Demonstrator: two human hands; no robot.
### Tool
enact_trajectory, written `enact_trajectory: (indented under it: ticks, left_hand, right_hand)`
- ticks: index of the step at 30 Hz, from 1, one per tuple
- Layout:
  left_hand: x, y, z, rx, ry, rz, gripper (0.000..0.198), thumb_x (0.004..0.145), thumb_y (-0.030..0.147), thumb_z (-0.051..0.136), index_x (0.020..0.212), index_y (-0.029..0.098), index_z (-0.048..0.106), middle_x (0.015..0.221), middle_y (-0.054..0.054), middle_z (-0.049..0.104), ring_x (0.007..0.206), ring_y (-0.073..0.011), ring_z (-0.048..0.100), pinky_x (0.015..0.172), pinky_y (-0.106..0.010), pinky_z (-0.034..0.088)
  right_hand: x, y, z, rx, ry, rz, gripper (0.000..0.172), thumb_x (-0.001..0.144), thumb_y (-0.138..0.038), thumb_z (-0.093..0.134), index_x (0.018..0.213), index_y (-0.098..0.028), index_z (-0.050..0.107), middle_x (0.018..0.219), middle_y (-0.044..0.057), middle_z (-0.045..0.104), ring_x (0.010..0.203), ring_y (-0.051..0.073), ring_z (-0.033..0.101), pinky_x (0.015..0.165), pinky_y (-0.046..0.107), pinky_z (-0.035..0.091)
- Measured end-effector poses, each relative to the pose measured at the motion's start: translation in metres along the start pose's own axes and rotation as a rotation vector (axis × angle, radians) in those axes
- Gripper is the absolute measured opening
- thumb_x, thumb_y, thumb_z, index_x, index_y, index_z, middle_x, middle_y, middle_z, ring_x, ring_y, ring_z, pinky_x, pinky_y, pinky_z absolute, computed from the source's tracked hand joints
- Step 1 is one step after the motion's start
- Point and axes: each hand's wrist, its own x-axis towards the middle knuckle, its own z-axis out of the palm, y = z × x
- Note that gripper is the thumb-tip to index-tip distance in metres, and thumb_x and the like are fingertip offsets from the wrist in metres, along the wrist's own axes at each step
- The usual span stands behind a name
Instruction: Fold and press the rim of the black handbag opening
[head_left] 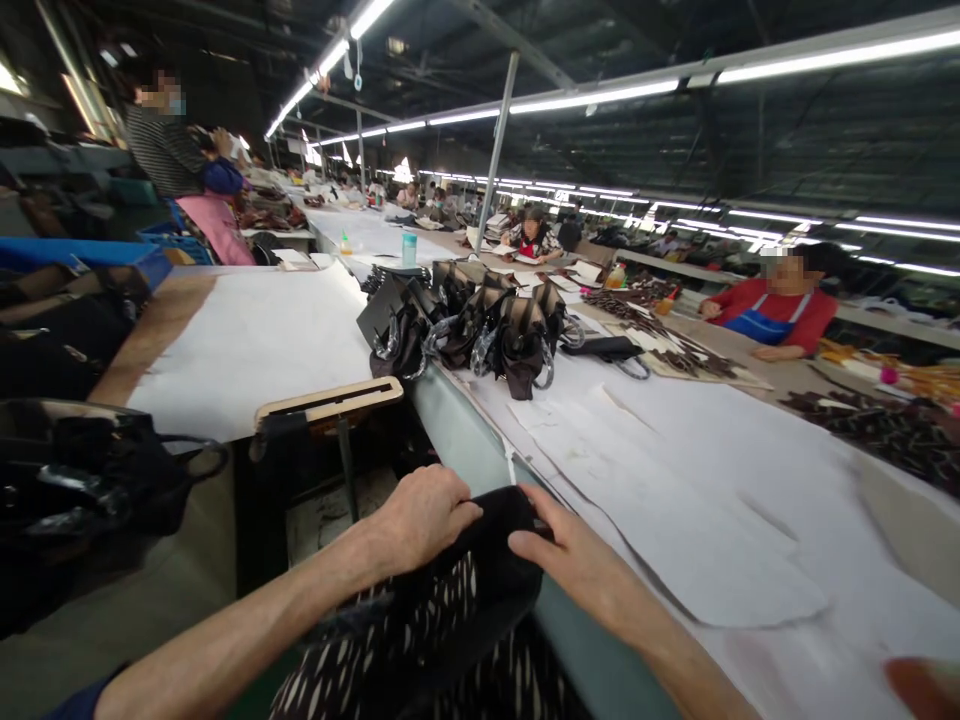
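Note:
Low in front of me, at the table's near edge, is a black bag [501, 545] with its mouth turned up. My left hand [426, 515] is closed on the rim's left side, fingers curled over it. At the right side my right hand [570, 545] pinches the rim between thumb and fingers. A black cloth with white streaks [337, 670] lies below; whether it is lining or clothing I cannot tell. Several finished-looking dark handbags [517, 345] with wrapped handles stand on the table beyond my hands.
A padded wooden arm [330, 405] juts out left of my hands. White sheeting [675, 480] covers the right-hand table. More black bags [75, 480] are piled at left, near a blue bin [154, 262]. Co-workers [780, 305] sit at right; another person [165, 150] stands at left.

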Motion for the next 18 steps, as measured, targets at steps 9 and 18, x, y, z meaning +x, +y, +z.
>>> enact_trajectory:
  ticks: [9, 18]
  left_hand:
    - [-0.011, -0.005, -0.052, 0.105, 0.089, -0.052, 0.025, 0.079, 0.029, 0.043, 0.071, 0.017, 0.064, 0.065, -0.003, 0.060, 0.060, -0.0153, 0.052, 0.055, -0.023, 0.031]
    - [-0.030, -0.019, -0.042, -0.129, -0.386, -0.015, 0.033, 0.066, 0.021, 0.050, 0.097, 0.020, 0.063, 0.062, 0.004, 0.055, 0.055, -0.0116, 0.047, 0.046, -0.019, 0.029]
  right_hand:
    - [0.040, -0.003, 0.009, -0.171, -0.006, -0.073, 0.024, 0.079, -0.024, 0.037, 0.094, -0.017, 0.054, 0.082, 0.002, 0.059, 0.078, 0.018, 0.053, 0.068, 0.025, 0.039]
    - [0.066, -0.020, -0.033, -0.460, -0.395, -0.100, 0.011, 0.061, -0.017, 0.053, 0.054, -0.018, 0.045, 0.046, -0.007, 0.036, 0.047, 0.008, 0.035, 0.045, 0.021, 0.023]
